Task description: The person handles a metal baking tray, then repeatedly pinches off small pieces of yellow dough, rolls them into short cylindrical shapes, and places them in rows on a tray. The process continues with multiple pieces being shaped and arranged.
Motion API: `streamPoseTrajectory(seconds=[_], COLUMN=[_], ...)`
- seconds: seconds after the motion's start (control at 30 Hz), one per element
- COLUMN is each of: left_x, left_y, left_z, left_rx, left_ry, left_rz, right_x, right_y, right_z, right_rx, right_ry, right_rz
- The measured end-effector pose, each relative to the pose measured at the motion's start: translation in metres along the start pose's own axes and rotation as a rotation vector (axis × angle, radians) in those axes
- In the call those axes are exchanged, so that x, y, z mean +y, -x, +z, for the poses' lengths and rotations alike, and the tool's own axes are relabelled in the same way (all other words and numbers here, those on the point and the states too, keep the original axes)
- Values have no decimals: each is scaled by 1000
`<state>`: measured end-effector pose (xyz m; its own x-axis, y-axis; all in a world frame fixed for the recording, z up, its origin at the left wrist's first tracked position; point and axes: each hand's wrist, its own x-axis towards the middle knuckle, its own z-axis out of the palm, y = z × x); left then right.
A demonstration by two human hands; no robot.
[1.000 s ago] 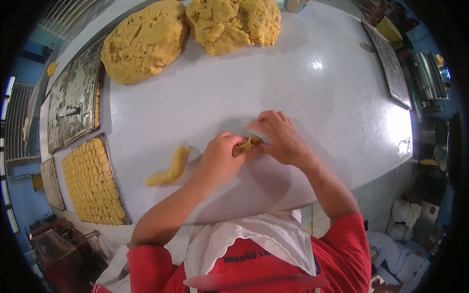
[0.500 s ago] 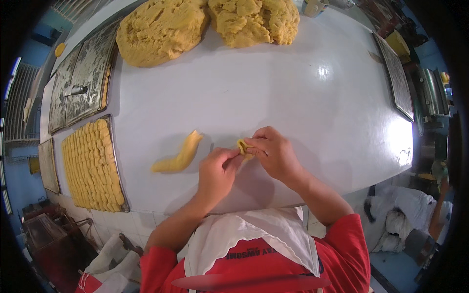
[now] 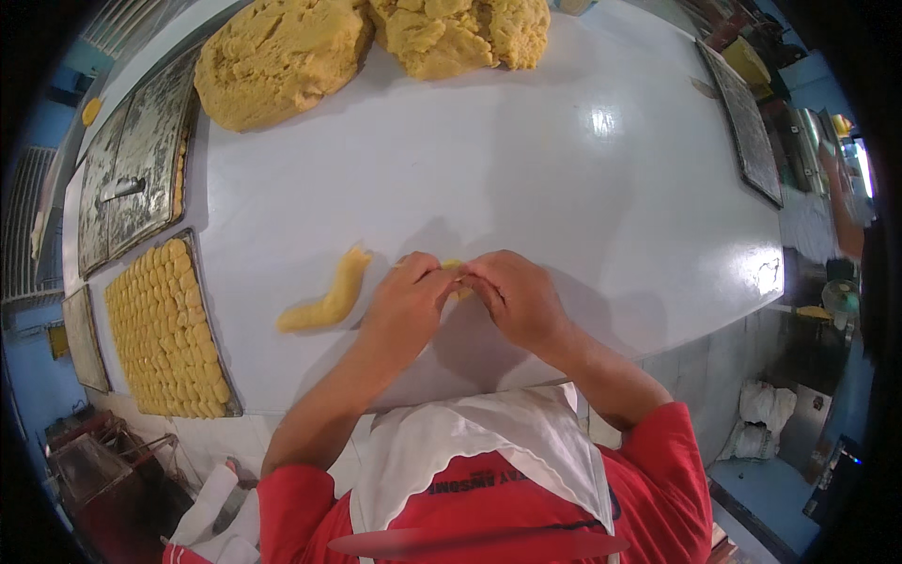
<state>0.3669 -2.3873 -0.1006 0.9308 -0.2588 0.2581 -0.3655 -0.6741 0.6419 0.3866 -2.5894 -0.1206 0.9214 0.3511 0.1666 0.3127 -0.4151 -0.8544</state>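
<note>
Over the near middle of the table, my left hand [image 3: 406, 301] and my right hand [image 3: 517, 296] meet at the fingertips. Both are closed on one small piece of yellow dough [image 3: 454, 265], pinched between thumbs and fingers. Most of that piece is hidden by the fingers. To the left of my left hand a bent roll of yellow dough [image 3: 331, 299] lies on the table, with a torn upper end.
Two big masses of dough [image 3: 282, 61] sit at the far side. Shaped dough pieces [image 3: 164, 329] fill a tray on the left in tight rows. Beyond it, a dark metal sheet [image 3: 141, 179] bears a small metal tool [image 3: 122, 188]. Another dark sheet [image 3: 740, 122] lies at the right edge.
My fingers have closed further over the small piece, and my hands have drawn level with each other. The whole view has shifted slightly; the dough roll lies as before.
</note>
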Motion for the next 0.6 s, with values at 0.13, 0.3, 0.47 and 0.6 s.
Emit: streamPoseTrajectory(seconds=[0.13, 0.3, 0.47, 0.6], left_x=[1, -3, -14, -13], left_y=[0, -2, -10, -11], left_z=[-3, -7, -13, -14], left_rx=[39, 30, -10, 57], left_ry=[41, 40, 95, 176], left_rz=[-46, -43, -222, -148], right_x=[-2, -6, -5, 3], right_y=[-1, -9, -15, -23], right_z=[-1, 6, 2, -2], right_rx=[-31, -60, 64, -68], right_ry=[71, -20, 33, 23], right_rz=[121, 27, -175, -110])
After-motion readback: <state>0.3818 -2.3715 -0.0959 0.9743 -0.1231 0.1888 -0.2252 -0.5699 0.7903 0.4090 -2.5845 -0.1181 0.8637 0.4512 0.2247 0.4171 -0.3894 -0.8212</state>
